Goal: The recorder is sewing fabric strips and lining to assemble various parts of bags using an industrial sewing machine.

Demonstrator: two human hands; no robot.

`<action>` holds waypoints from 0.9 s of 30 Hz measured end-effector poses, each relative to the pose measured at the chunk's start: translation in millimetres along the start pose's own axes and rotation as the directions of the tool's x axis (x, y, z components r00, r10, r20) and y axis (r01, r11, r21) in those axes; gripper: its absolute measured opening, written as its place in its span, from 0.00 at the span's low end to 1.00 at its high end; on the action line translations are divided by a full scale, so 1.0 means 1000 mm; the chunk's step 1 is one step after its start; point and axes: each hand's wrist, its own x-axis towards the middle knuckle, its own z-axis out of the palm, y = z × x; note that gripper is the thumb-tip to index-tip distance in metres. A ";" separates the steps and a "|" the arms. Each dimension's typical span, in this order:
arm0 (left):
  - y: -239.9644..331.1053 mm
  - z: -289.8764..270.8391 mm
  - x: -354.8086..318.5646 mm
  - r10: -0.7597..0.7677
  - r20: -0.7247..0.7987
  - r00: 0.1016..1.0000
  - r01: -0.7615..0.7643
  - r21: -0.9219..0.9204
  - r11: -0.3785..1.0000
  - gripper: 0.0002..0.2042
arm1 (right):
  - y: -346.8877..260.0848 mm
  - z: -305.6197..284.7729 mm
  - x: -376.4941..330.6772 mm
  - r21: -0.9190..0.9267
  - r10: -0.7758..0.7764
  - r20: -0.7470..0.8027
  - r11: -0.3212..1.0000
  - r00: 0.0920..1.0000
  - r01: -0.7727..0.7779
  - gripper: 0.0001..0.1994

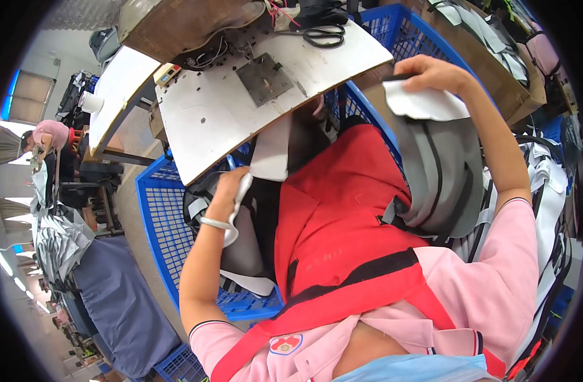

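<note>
My right hand [435,73] is raised at the right, above the tabletop's right corner. Its fingers close on the upper edge of a grey fabric bag piece [441,172], which hangs down beside my red apron [345,197]. A white flap [425,103] folds over at its top, and dark trim runs down it. Low at the left, under the table edge, my left hand [229,188] is closed round a grey fabric panel [240,232] with a white edge. Its fingertips are partly hidden. Another white-and-grey panel [270,153] hangs beside that hand.
A white sewing table [205,137] with a metal plate [264,79] stands ahead, with black scissors [323,36] on top. Blue plastic crates [167,213] [393,25] flank it. A cardboard box [521,102] stands far right. Another person [52,137] sits at the left.
</note>
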 end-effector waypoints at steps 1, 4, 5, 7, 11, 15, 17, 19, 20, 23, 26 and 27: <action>0.013 0.007 -0.006 -0.153 0.030 0.988 0.152 0.043 0.987 0.12 | -0.012 0.009 0.004 -0.012 -0.027 0.078 1.000 0.997 0.028 0.09; 0.062 0.040 -0.035 0.039 0.277 0.960 -0.069 0.101 0.992 0.14 | -0.043 0.072 0.022 -0.348 -0.459 0.133 0.809 0.879 0.475 0.10; 0.082 0.048 -0.050 0.025 0.358 0.933 -0.070 0.114 0.991 0.15 | -0.054 0.093 0.026 -0.347 -0.505 0.177 0.771 0.845 0.534 0.10; 0.123 0.062 -0.081 0.102 0.504 0.858 -0.187 0.120 0.975 0.16 | -0.082 0.117 0.035 -0.421 -0.697 0.286 0.525 0.658 0.739 0.07; 0.189 0.042 -0.132 0.339 0.585 0.737 -0.452 0.054 0.890 0.14 | -0.130 0.112 0.022 -0.160 -0.695 0.387 0.596 0.605 0.787 0.09; 0.211 0.030 -0.105 0.399 0.515 0.759 -0.398 -0.118 0.910 0.08 | -0.142 0.091 0.007 -0.341 -0.714 0.253 0.565 0.653 0.751 0.10; 0.202 0.036 -0.082 0.360 0.419 0.834 -0.409 0.031 0.912 0.09 | -0.136 0.085 0.014 -0.315 -0.531 0.069 0.792 0.845 0.523 0.11; 0.190 0.042 -0.063 0.438 0.400 0.805 -0.502 0.066 0.863 0.10 | -0.127 0.076 0.028 -0.306 -0.471 0.032 0.835 0.882 0.457 0.12; 0.184 0.045 -0.056 0.465 0.369 0.805 -0.521 0.061 0.852 0.10 | -0.123 0.072 0.036 -0.251 -0.473 0.052 0.846 0.880 0.470 0.13; 0.177 0.047 -0.038 0.471 0.319 0.823 -0.510 0.047 0.859 0.10 | -0.110 0.059 0.058 -0.171 -0.445 0.118 0.871 0.888 0.460 0.14; 0.179 0.044 -0.020 0.395 0.307 0.866 -0.370 -0.137 0.919 0.10 | -0.102 0.051 0.076 -0.116 -0.460 0.127 0.873 0.879 0.474 0.15; 0.180 0.043 -0.014 0.394 0.306 0.867 -0.370 -0.135 0.919 0.10 | -0.101 0.049 0.082 -0.106 -0.453 0.112 0.880 0.885 0.464 0.15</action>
